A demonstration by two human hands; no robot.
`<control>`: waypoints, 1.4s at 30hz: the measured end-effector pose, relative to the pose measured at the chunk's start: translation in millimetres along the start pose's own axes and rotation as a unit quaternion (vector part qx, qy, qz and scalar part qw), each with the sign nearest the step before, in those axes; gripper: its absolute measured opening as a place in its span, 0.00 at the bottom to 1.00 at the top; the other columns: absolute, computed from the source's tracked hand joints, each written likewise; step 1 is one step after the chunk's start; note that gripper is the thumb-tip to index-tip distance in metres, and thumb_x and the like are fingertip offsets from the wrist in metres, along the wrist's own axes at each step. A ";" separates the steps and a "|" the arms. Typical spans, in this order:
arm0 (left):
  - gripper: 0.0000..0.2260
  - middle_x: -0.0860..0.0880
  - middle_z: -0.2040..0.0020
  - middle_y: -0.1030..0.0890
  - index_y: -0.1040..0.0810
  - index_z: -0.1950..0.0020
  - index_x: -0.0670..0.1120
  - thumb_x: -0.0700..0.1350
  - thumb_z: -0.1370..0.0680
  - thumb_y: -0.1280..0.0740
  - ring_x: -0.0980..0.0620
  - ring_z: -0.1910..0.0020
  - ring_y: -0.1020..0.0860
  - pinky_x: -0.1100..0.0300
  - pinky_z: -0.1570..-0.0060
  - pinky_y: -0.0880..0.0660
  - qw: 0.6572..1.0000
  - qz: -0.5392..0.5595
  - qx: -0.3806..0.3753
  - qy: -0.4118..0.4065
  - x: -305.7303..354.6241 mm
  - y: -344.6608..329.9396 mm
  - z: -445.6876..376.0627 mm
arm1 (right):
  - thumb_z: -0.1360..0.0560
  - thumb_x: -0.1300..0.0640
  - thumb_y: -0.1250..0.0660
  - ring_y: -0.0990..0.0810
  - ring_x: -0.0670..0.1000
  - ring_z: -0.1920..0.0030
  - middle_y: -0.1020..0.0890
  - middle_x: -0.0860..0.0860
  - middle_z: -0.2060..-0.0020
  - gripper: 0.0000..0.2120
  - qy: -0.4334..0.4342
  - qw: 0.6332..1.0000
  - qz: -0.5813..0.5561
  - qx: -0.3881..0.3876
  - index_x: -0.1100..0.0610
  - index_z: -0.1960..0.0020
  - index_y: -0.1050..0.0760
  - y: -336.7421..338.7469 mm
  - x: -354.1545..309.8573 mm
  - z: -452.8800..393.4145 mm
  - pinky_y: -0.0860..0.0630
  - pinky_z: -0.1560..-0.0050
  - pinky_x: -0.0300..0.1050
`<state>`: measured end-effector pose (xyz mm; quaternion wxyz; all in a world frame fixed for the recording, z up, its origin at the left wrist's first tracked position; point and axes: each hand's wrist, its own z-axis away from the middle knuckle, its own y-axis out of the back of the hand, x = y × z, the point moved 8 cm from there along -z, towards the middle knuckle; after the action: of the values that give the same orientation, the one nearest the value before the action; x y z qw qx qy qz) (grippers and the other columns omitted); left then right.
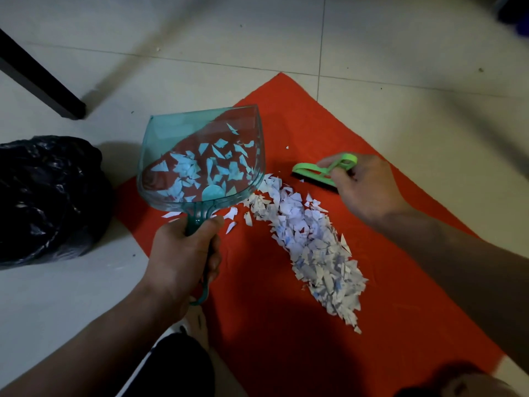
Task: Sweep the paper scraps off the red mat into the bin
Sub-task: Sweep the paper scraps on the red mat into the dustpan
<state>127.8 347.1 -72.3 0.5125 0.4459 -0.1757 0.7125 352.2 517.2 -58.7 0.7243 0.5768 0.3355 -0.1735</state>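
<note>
My left hand [183,253] is wrapped tight around the handle of a clear teal dustpan [200,156], tilting the pan up over the near left edge of the red mat [286,310]; a scatter of paper scraps [206,167] sits inside it. My right hand [363,187] curls around the looped handle of a small green brush [320,173], whose dark bristle strip rests on the mat just beyond the main heap. That heap of torn paper [312,247] runs in a long band across the middle of the mat, from just beside the pan's back corner toward the near right, with a few loose bits lying under the pan's neck. The mat lies cornerwise on pale floor tiles [372,38]. A bin lined with a black bag [48,196] stands on the tiles just left of the mat, near the pan. A dark furniture leg [40,78] comes down at far left. Bare tile stretches beyond the mat's far corner and to its right. A dark trouser leg [177,365] shows at the bottom edge.
</note>
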 end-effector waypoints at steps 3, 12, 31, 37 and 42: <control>0.17 0.45 0.79 0.32 0.30 0.67 0.40 0.47 0.21 0.34 0.50 0.82 0.36 0.65 0.82 0.40 1.000 -0.004 -0.006 -0.002 -1.4 0.1 5.5 | 0.22 0.61 0.40 0.33 0.47 0.78 0.19 0.54 0.66 0.14 -0.011 0.999 0.041 0.017 0.51 0.44 0.19 9.3 9.3 5.9 0.37 0.78 0.34; 0.17 0.46 0.79 0.33 0.31 0.67 0.41 0.45 0.21 0.34 0.50 0.80 0.36 0.62 0.81 0.38 1.000 0.011 -0.015 -0.005 -13.9 0.0 20.6 | 0.21 0.61 0.40 0.35 0.47 0.78 0.18 0.56 0.67 0.14 -0.017 1.000 -0.022 0.005 0.52 0.43 0.19 -10.3 7.8 38.5 0.40 0.80 0.38; 0.17 0.46 0.78 0.33 0.30 0.68 0.42 0.46 0.21 0.34 0.50 0.80 0.36 0.61 0.80 0.38 1.000 0.023 0.000 0.006 -11.3 8.3 -5.7 | 0.22 0.61 0.40 0.34 0.44 0.79 0.25 0.45 0.73 0.14 0.019 1.000 -0.001 0.018 0.55 0.41 0.19 -34.1 -13.1 -9.0 0.41 0.78 0.32; 0.18 0.45 0.78 0.33 0.31 0.69 0.42 0.46 0.21 0.34 0.50 0.80 0.36 0.60 0.78 0.38 0.999 0.036 -0.006 0.001 -5.3 7.4 -10.4 | 0.23 0.61 0.39 0.32 0.45 0.79 0.21 0.47 0.72 0.13 0.033 0.999 -0.023 -0.003 0.53 0.46 0.18 -32.7 -16.2 1.7 0.41 0.80 0.33; 0.18 0.45 0.77 0.33 0.30 0.69 0.42 0.46 0.21 0.34 0.50 0.79 0.36 0.61 0.79 0.37 0.999 0.033 -0.007 0.008 -7.5 11.6 -14.2 | 0.22 0.62 0.39 0.30 0.43 0.79 0.20 0.49 0.70 0.14 0.039 0.999 -0.021 0.025 0.55 0.42 0.19 -26.7 -16.0 -9.8 0.40 0.80 0.32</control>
<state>111.6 348.0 -83.8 0.4932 0.4304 -0.1913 0.7314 320.8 517.0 -68.0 0.6923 0.5938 0.3710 -0.1747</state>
